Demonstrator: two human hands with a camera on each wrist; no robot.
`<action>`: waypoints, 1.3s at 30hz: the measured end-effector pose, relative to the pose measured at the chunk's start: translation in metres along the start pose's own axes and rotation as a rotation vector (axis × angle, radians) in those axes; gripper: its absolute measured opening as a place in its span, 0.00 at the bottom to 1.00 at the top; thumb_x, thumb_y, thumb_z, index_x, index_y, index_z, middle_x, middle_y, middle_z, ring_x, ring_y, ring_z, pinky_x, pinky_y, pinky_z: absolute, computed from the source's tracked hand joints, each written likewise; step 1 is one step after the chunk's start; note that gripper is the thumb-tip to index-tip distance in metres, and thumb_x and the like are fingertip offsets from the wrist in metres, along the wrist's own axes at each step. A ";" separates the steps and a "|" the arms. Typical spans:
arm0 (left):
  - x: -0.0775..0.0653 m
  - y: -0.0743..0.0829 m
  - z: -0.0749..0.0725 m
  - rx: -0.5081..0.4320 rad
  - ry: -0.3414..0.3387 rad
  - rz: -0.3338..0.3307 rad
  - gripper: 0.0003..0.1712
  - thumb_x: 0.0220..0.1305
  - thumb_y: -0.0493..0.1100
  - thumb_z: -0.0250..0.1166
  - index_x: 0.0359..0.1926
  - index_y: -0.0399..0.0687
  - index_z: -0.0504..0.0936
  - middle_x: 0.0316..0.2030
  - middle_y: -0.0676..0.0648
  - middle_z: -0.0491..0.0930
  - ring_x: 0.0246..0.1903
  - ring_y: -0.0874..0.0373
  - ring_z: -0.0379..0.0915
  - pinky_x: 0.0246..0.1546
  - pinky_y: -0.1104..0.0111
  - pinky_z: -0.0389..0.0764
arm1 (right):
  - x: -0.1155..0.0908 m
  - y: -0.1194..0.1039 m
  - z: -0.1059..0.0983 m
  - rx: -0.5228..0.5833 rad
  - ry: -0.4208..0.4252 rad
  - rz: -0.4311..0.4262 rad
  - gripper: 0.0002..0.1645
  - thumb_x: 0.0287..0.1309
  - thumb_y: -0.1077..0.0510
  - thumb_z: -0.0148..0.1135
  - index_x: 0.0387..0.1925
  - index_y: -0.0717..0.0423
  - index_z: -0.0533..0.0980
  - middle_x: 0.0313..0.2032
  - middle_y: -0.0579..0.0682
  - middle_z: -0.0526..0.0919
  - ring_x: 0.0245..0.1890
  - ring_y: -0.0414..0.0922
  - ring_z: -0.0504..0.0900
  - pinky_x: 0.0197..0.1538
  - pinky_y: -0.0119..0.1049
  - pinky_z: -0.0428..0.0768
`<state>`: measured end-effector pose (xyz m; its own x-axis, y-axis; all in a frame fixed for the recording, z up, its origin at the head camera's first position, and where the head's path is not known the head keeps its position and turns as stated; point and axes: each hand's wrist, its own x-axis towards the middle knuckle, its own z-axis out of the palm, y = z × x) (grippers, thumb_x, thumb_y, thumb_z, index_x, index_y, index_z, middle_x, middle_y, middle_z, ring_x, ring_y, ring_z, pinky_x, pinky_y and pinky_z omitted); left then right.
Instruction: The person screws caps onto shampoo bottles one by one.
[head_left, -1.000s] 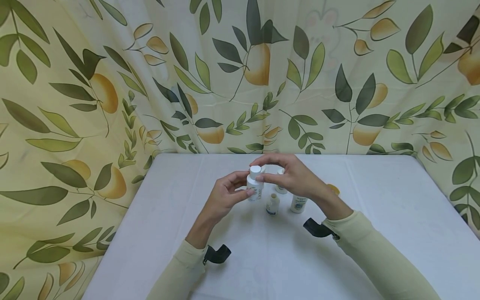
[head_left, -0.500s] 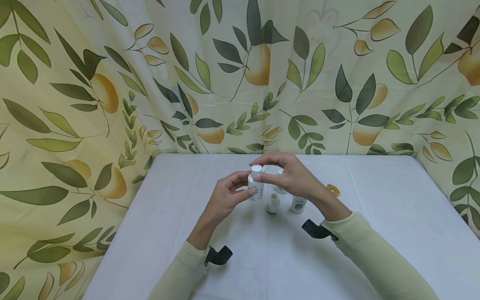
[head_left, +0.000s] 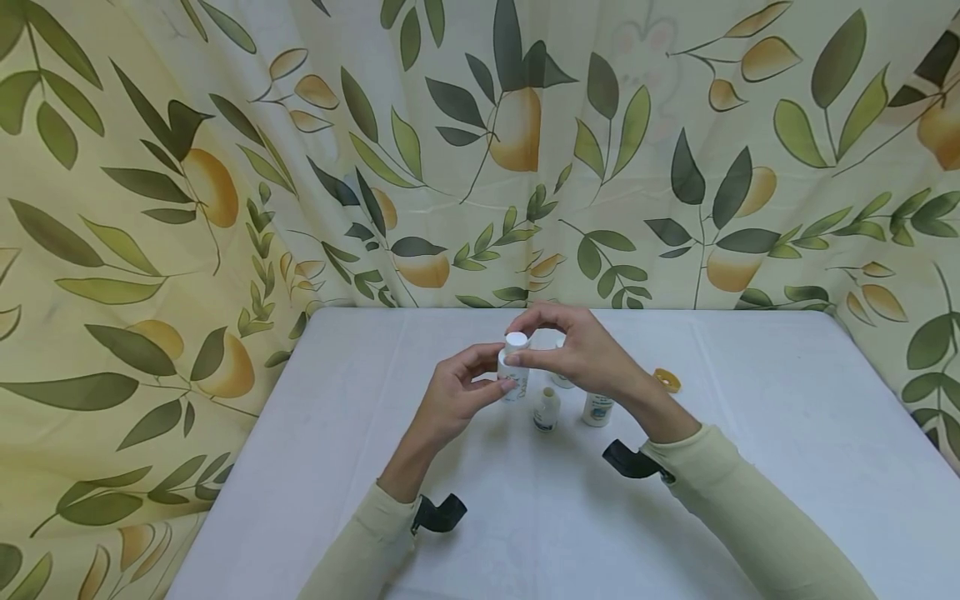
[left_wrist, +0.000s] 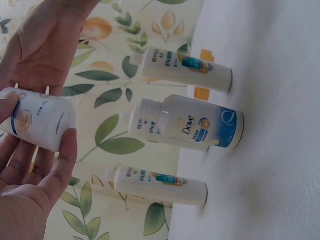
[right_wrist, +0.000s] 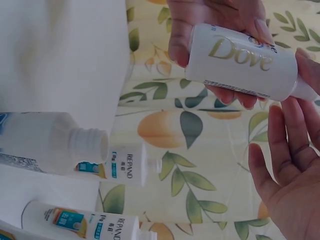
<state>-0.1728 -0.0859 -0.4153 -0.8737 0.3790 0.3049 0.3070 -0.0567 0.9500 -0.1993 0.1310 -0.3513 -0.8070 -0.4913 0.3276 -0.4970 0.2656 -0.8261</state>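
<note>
A white Dove bottle (head_left: 513, 382) is held nearly upright, raised off the table. My left hand (head_left: 452, 393) grips its body between thumb and fingers. The thumb and fingers of my right hand (head_left: 581, 348) pinch the white cap (head_left: 516, 340), which sits on the bottle's neck. The gold Dove lettering on the held bottle (right_wrist: 240, 57) faces the right wrist camera. Below the hands stands a second Dove bottle (left_wrist: 200, 122) with no cap, its threaded neck bare. Fingertips partly cover the cap.
Several white REPAND bottles stand close by: one at the right (head_left: 597, 409), another behind (head_left: 561, 379) partly hidden by the right hand. An orange-yellow tape roll or ring (head_left: 667, 381) lies beyond the right wrist. A white cloth (head_left: 300, 467) covers the table; a patterned curtain (head_left: 450, 167) hangs behind.
Both hands and the held bottle have drifted slightly to the right. My right fingers have shifted a little around the cap. The standing bottles have stayed in place.
</note>
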 end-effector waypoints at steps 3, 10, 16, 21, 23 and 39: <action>0.000 0.000 0.000 0.015 0.001 0.000 0.23 0.65 0.33 0.69 0.61 0.43 0.79 0.56 0.45 0.80 0.53 0.51 0.77 0.54 0.64 0.84 | 0.000 -0.001 0.000 -0.014 0.005 0.011 0.14 0.54 0.54 0.78 0.41 0.46 0.82 0.43 0.44 0.82 0.49 0.45 0.79 0.65 0.55 0.73; 0.001 0.001 -0.001 0.009 -0.004 0.001 0.23 0.64 0.32 0.69 0.60 0.42 0.79 0.55 0.43 0.80 0.52 0.50 0.77 0.54 0.62 0.84 | 0.000 0.001 -0.002 -0.012 -0.028 0.005 0.15 0.57 0.54 0.76 0.45 0.48 0.82 0.47 0.45 0.83 0.55 0.45 0.80 0.67 0.54 0.74; 0.000 0.003 -0.004 -0.010 -0.011 -0.036 0.24 0.64 0.33 0.70 0.61 0.43 0.77 0.56 0.44 0.78 0.54 0.50 0.76 0.56 0.62 0.83 | -0.002 0.000 -0.007 0.006 -0.067 -0.016 0.15 0.61 0.55 0.73 0.50 0.45 0.83 0.49 0.41 0.84 0.55 0.43 0.81 0.65 0.51 0.75; 0.001 0.005 -0.007 -0.024 -0.051 -0.057 0.26 0.66 0.34 0.69 0.64 0.44 0.76 0.59 0.44 0.78 0.57 0.49 0.74 0.57 0.62 0.82 | -0.002 -0.002 -0.008 0.027 -0.078 -0.026 0.14 0.61 0.56 0.72 0.49 0.43 0.83 0.49 0.41 0.84 0.54 0.42 0.80 0.64 0.52 0.74; 0.001 0.006 -0.008 -0.012 -0.062 -0.058 0.26 0.66 0.35 0.69 0.64 0.44 0.76 0.59 0.44 0.77 0.57 0.49 0.74 0.57 0.62 0.82 | -0.002 -0.002 -0.007 0.026 -0.077 -0.026 0.14 0.61 0.56 0.72 0.49 0.44 0.84 0.49 0.41 0.84 0.55 0.42 0.80 0.65 0.52 0.74; 0.001 0.006 -0.004 0.024 -0.016 -0.024 0.22 0.64 0.34 0.71 0.59 0.43 0.80 0.53 0.44 0.81 0.52 0.50 0.77 0.54 0.62 0.84 | -0.003 -0.005 0.001 0.039 -0.027 0.005 0.11 0.60 0.58 0.73 0.44 0.49 0.82 0.46 0.46 0.83 0.51 0.46 0.78 0.67 0.55 0.71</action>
<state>-0.1738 -0.0897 -0.4087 -0.8748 0.3949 0.2808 0.2951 -0.0254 0.9551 -0.1947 0.1304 -0.3487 -0.8002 -0.5124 0.3117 -0.4800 0.2355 -0.8451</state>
